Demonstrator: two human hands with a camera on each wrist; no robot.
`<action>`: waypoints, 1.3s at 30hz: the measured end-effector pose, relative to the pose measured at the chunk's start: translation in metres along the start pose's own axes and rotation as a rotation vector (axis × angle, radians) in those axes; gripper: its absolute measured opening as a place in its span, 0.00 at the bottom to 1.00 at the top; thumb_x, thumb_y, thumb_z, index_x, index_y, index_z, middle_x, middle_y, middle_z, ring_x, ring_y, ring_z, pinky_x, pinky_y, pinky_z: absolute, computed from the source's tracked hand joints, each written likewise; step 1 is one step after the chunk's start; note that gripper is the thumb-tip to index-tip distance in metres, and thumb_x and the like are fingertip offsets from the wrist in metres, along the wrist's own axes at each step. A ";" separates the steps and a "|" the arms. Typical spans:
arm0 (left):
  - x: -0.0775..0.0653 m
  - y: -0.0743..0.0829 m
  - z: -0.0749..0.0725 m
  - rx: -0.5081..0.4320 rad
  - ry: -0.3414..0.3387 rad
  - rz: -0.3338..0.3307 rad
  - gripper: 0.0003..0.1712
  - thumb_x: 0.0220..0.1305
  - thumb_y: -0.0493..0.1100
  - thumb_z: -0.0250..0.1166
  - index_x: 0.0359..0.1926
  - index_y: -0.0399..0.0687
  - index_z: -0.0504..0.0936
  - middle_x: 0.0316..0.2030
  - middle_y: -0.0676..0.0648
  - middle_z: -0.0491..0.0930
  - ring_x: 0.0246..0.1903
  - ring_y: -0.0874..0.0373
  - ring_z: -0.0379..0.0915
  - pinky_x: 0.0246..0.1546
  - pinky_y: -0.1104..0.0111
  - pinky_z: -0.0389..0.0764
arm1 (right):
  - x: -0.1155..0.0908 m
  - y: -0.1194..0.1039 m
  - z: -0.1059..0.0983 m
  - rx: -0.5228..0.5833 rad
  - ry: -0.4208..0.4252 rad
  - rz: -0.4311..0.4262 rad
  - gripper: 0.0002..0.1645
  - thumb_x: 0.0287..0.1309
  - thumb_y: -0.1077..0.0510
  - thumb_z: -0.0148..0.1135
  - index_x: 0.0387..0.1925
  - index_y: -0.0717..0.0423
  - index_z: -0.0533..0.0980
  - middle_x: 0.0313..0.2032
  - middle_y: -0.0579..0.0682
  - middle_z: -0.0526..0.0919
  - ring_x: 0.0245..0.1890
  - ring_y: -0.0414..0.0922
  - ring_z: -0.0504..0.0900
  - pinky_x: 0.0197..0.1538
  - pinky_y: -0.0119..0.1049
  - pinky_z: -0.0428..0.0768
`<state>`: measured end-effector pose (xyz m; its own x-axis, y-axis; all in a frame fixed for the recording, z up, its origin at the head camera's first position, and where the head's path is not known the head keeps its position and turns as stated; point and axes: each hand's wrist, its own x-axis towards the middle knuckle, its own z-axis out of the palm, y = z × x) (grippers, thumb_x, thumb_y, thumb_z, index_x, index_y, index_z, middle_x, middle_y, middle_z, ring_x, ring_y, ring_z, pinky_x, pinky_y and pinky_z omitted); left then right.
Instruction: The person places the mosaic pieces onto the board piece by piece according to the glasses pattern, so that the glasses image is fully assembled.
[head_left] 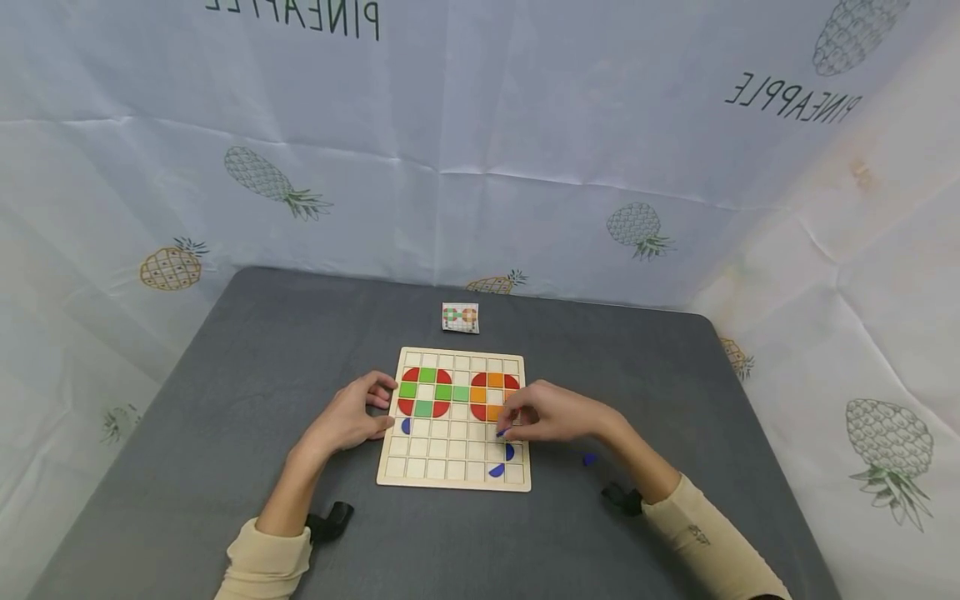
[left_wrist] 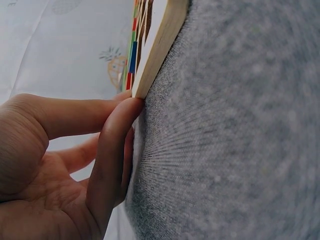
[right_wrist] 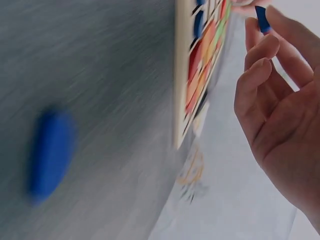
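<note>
A square wooden grid board (head_left: 438, 475) lies on the table with red, green and orange pieces in its upper rows. My left hand (head_left: 350, 417) rests at the board's left side, thumb and fingertips touching the edge. Over the board's right side, my right hand (head_left: 551, 412) pinches a small blue piece (right_wrist: 262, 20) between thumb and index finger. Blue half-round pieces sit on the board: one at the left (head_left: 406, 426), one at the right (head_left: 509, 452), and a tilted one (head_left: 497, 471) near the bottom. The right hand covers part of the right-hand columns.
Another blue piece (head_left: 589, 459) lies on the grey table (head_left: 300, 333), right of the board. Behind the board is a small pattern card (head_left: 461, 318) with a coloured grid design. Black wrist straps sit by both forearms. A pineapple-print cloth (head_left: 420, 200) hangs behind the table.
</note>
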<state>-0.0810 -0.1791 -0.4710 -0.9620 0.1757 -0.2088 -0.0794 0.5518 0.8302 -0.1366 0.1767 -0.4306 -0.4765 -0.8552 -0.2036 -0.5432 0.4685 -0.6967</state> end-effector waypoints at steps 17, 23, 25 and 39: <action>0.002 -0.003 0.000 0.028 0.002 0.012 0.31 0.60 0.29 0.77 0.63 0.35 0.77 0.48 0.38 0.80 0.48 0.48 0.80 0.34 0.65 0.87 | 0.111 -0.037 0.020 -0.073 -0.089 -0.190 0.07 0.73 0.57 0.70 0.49 0.51 0.87 0.42 0.45 0.92 0.34 0.28 0.83 0.43 0.23 0.81; 0.001 -0.003 -0.003 0.049 -0.002 0.050 0.29 0.60 0.30 0.76 0.62 0.35 0.78 0.48 0.38 0.82 0.48 0.48 0.82 0.40 0.65 0.86 | 0.135 -0.050 0.030 -0.137 -0.114 -0.254 0.07 0.73 0.56 0.71 0.48 0.51 0.89 0.42 0.45 0.93 0.30 0.33 0.83 0.39 0.20 0.77; 0.001 -0.003 -0.004 0.057 -0.001 0.059 0.29 0.60 0.31 0.76 0.62 0.35 0.79 0.48 0.38 0.82 0.49 0.48 0.83 0.42 0.64 0.85 | 0.139 -0.053 0.032 -0.162 -0.122 -0.257 0.08 0.73 0.55 0.71 0.47 0.50 0.90 0.41 0.44 0.94 0.30 0.33 0.82 0.38 0.20 0.75; 0.001 -0.004 -0.004 0.035 -0.004 0.060 0.30 0.59 0.29 0.75 0.62 0.34 0.78 0.48 0.37 0.82 0.49 0.46 0.83 0.39 0.65 0.87 | 0.144 -0.052 0.042 -0.294 -0.148 -0.218 0.08 0.74 0.52 0.70 0.47 0.44 0.92 0.46 0.41 0.90 0.35 0.27 0.79 0.41 0.17 0.75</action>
<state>-0.0821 -0.1840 -0.4723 -0.9638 0.2126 -0.1609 -0.0120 0.5682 0.8228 -0.1476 0.0199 -0.4530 -0.2345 -0.9544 -0.1846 -0.8060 0.2970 -0.5120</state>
